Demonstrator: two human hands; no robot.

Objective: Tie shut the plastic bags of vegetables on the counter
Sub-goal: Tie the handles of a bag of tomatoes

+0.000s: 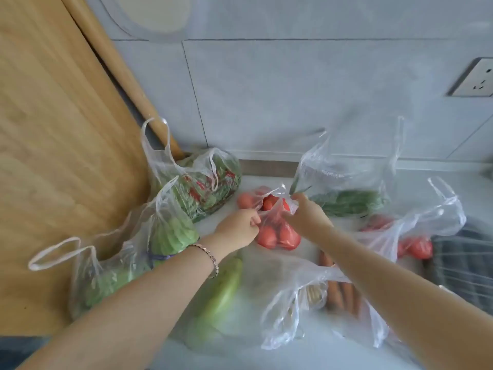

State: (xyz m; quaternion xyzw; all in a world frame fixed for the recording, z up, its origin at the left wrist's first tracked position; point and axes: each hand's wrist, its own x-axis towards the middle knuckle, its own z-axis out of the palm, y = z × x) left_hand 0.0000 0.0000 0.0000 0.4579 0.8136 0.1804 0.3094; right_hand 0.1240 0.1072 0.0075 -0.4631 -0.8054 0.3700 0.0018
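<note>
Untied clear bags of vegetables (277,235)

Just two bare forearms here, with the left hand (237,231) and right hand (306,218) bare too. The only thing worn is a thin bracelet (210,259) of small silvery-pink links round the left wrist.

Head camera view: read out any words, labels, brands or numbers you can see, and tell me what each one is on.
No text can be read.
On the back-left bag, red marks among the greens may be wrapper print, too blurred to read.
On the wall socket, slots only, no lettering shows.
On the bag of tomatoes, pinched by the left hand and right hand, clear plastic, no print.
</note>
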